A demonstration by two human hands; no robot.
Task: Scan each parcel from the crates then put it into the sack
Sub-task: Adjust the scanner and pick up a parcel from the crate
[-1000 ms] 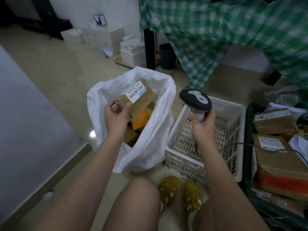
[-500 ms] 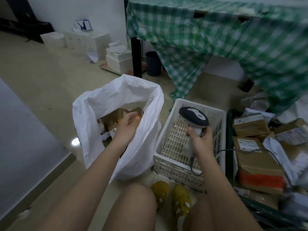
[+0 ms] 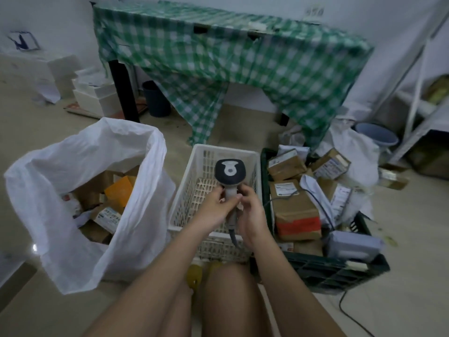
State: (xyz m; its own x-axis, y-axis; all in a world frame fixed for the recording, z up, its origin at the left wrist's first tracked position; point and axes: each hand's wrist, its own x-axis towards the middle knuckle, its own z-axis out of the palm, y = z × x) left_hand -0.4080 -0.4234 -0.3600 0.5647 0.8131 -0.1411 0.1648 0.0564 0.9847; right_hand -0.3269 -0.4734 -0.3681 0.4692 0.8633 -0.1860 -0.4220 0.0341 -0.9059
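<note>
Left of my grip, the sack [image 3: 73, 190] now holds that parcel; my left hand [image 3: 213, 210] has joined my right hand [image 3: 252, 215], both seemingly clasping the scanner [image 3: 230, 173], ready for another.

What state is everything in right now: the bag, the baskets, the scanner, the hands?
white sack: mouth open, parcels inside
white crate: no parcels visible in it
dark green crate: heaped with parcels
scanner: upright over the white crate, cord hanging
left hand: fingers on the scanner's handle
right hand: curled round the handle
</note>
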